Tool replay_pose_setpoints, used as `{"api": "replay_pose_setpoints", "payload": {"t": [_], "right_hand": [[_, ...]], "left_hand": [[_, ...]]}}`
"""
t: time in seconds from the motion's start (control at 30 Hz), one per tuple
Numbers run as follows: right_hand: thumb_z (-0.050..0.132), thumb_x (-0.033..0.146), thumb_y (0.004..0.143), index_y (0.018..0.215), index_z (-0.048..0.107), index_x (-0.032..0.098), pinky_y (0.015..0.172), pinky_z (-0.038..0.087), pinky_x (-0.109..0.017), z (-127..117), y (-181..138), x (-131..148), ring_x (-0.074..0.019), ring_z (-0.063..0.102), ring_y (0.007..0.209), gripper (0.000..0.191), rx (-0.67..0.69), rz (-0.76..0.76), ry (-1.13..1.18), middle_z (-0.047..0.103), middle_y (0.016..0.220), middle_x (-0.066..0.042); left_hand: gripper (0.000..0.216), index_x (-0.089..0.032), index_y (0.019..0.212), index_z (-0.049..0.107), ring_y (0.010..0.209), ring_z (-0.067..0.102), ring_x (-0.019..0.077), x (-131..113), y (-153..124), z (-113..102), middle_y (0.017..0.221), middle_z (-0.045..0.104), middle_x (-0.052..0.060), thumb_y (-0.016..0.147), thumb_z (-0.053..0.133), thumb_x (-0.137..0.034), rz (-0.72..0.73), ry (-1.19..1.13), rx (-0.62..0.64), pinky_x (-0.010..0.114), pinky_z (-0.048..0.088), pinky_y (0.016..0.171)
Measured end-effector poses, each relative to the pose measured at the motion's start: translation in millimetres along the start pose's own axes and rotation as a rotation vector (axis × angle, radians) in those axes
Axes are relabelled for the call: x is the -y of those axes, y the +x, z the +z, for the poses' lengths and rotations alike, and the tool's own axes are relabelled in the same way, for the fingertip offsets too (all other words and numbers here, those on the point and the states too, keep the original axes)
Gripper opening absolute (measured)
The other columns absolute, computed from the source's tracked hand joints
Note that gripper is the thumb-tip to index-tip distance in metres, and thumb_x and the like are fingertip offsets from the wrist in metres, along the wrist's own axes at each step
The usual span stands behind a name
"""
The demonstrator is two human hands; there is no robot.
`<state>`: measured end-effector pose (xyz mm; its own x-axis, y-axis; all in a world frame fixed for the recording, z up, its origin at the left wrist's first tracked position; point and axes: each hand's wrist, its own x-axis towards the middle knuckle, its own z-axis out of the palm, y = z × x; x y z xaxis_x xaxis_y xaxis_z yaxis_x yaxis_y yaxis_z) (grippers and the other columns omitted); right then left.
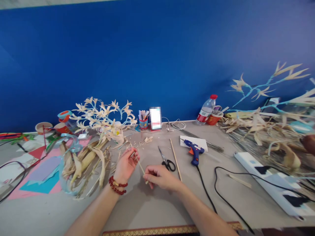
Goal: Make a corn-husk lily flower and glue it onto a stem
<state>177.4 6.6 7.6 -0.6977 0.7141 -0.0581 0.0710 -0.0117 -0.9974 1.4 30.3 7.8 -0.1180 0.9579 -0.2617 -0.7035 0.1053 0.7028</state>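
Observation:
Both my hands hold one thin wooden stick [141, 167] over the grey table [147, 203]. My left hand [125, 165], with a red bead bracelet on its wrist, pinches the stick's upper end. My right hand [159, 177] is closed on its lower end. Black-handled scissors [167, 161] lie just beyond my right hand, beside a long wooden dowel [175, 159]. A heap of dried corn husks [86, 162] lies to the left of my left hand.
A blue glue gun [194, 152] rests on white paper with its black cord trailing forward. A white power strip [273, 183] lies at the right. Husk flower branches [103, 114], a water bottle [206, 113], cups and coloured paper sheets [41, 173] line the back and left.

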Motion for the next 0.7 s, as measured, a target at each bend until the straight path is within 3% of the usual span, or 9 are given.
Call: {"api": "replay_pose_setpoints", "payload": {"t": [0.13,0.27,0.3,0.33,0.4,0.47,0.57,0.7], "right_hand": [[0.058,0.044,0.084,0.071,0.057,0.017,0.052,0.036,-0.018,-4,-7,10,-0.0077,0.048,0.049,0.03,0.206,-0.022,-0.074,0.054,0.056,0.006],[0.058,0.049,0.082,0.071,0.064,0.018,0.052,0.037,-0.019,-20,-16,23,-0.0088,0.049,0.05,0.033,0.531,-0.002,-0.192,0.055,0.055,0.005],[0.059,0.048,0.081,0.071,0.065,0.018,0.053,0.037,-0.019,-26,-18,24,-0.0098,0.051,0.052,0.032,0.506,0.001,-0.283,0.057,0.056,0.004],[0.062,0.047,0.08,0.069,0.065,0.019,0.053,0.036,-0.02,-33,-19,24,-0.0109,0.053,0.054,0.03,0.391,0.005,-0.42,0.058,0.057,0.003],[0.067,0.043,0.076,0.065,0.064,0.02,0.052,0.033,-0.021,-45,-20,21,-0.0136,0.056,0.059,0.025,0.026,0.074,-0.774,0.062,0.06,0.002],[0.071,0.041,0.071,0.064,0.063,0.021,0.053,0.031,-0.023,-56,-22,16,-0.0173,0.06,0.063,0.023,-0.228,0.248,-1.064,0.064,0.063,0.0],[0.071,0.039,0.071,0.069,0.062,0.02,0.054,0.031,-0.025,-66,-24,14,-0.023,0.064,0.071,0.021,-0.333,0.444,-1.221,0.067,0.07,-0.004],[0.066,0.034,0.075,0.086,0.06,0.021,0.058,0.035,-0.027,-68,-26,18,-0.0254,0.066,0.081,0.018,-0.399,0.478,-1.26,0.069,0.087,-0.007]], "left_hand": [[0.007,-0.015,0.076,0.055,0.044,0.04,-0.0004,-9,7,-4,0.068,0.053,-0.003,0.081,0.059,-0.012,0.009,-0.03,0.021,0.009,0.034,0.039],[0.014,-0.016,0.073,0.052,0.035,0.027,-0.0013,-16,9,-6,0.057,0.043,-0.008,0.08,0.063,-0.021,0.057,0.038,0.038,0.009,0.021,0.032],[0.016,-0.016,0.073,0.052,0.034,0.026,-0.0011,-16,8,-6,0.055,0.042,-0.009,0.078,0.065,-0.023,0.06,0.069,0.045,0.01,0.019,0.032],[0.017,-0.016,0.074,0.053,0.034,0.026,-0.0008,-14,6,-5,0.054,0.043,-0.009,0.076,0.068,-0.024,0.054,0.103,0.058,0.011,0.018,0.032],[0.019,-0.016,0.074,0.054,0.035,0.031,0.0004,-8,1,-2,0.055,0.047,-0.008,0.071,0.071,-0.024,0.021,0.174,0.099,0.012,0.017,0.032],[0.021,-0.016,0.073,0.054,0.037,0.035,0.0016,-1,-5,2,0.057,0.051,-0.006,0.07,0.072,-0.027,-0.003,0.296,0.153,0.013,0.016,0.034],[0.023,-0.017,0.071,0.053,0.039,0.037,0.0023,5,-12,7,0.059,0.054,-0.005,0.072,0.069,-0.033,0.027,0.545,0.198,0.015,0.017,0.037],[0.024,-0.018,0.071,0.052,0.039,0.037,0.0032,5,-15,9,0.057,0.054,-0.006,0.073,0.068,-0.036,0.071,0.653,0.19,0.016,0.02,0.04]]}}
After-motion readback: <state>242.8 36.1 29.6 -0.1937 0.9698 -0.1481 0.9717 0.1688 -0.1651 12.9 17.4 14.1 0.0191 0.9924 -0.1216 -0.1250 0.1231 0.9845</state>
